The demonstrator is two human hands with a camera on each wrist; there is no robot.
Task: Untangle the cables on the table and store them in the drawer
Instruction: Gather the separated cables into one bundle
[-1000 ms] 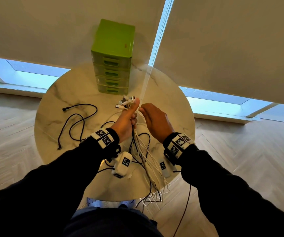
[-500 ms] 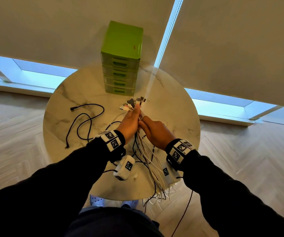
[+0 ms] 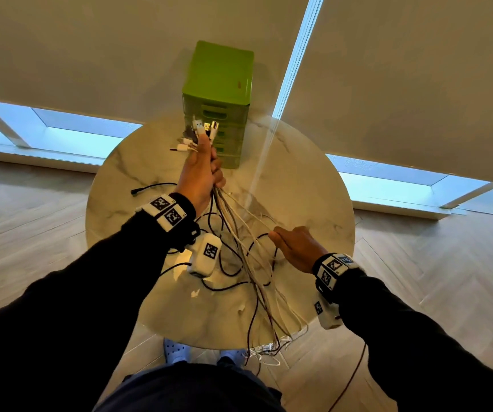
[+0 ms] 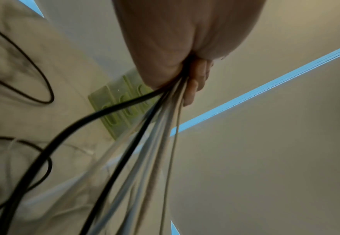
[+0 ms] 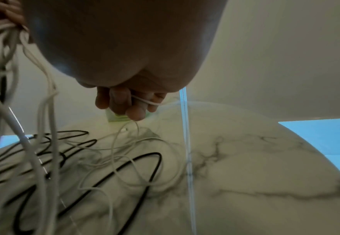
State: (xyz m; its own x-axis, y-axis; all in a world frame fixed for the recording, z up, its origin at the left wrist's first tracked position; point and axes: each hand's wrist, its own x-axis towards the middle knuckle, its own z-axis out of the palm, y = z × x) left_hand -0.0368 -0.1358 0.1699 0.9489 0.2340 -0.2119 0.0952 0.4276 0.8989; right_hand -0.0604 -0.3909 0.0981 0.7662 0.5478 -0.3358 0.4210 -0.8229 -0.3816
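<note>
While left hand (image 3: 200, 171) grips bundled cables (image 3: 239, 230), right hand (image 3: 297, 251) seemingly pinches one.

Pale roller blinds (image 3: 417, 69) hang above a herringbone wood floor (image 3: 447, 278)

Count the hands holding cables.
2. The left hand grips the cable bundle up near the green drawers; the right hand pinches one thin white cable lower, over the table.
</note>
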